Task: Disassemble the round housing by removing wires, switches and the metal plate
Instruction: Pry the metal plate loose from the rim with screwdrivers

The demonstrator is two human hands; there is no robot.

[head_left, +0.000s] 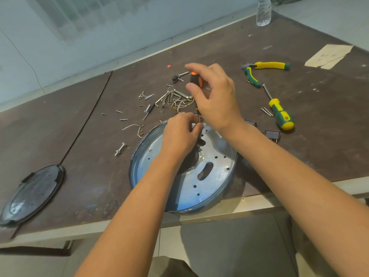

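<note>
The round housing is seen lying open side up at the near edge of the surface, with its near rim past that edge. The metal plate is seated inside it. The plate's middle and far part are hidden by the left hand and forearm.

The left fingers are curled together at the housing's far rim and pinched on a small dark piece; what it is cannot be made out. Above the far rim, the black-and-orange screwdriver is gripped by its handle between the thumb and curled fingers of the right hand, the forefinger stretched out. Its shaft is almost wholly covered by that hand.

Just right of the housing, two dark switches are partly cut off by the right forearm. Beyond the housing a heap of hex keys, screws and wires is tangled, and single parts are hard to tell apart. Far right of the housing lie a yellow-green screwdriver and pliers. Lettering on the pliers' handle is too small to be read. Well left of the housing, a dark lid is cut off by the frame's edge. The bottle, far beyond the housing, is cropped at the top.
</note>
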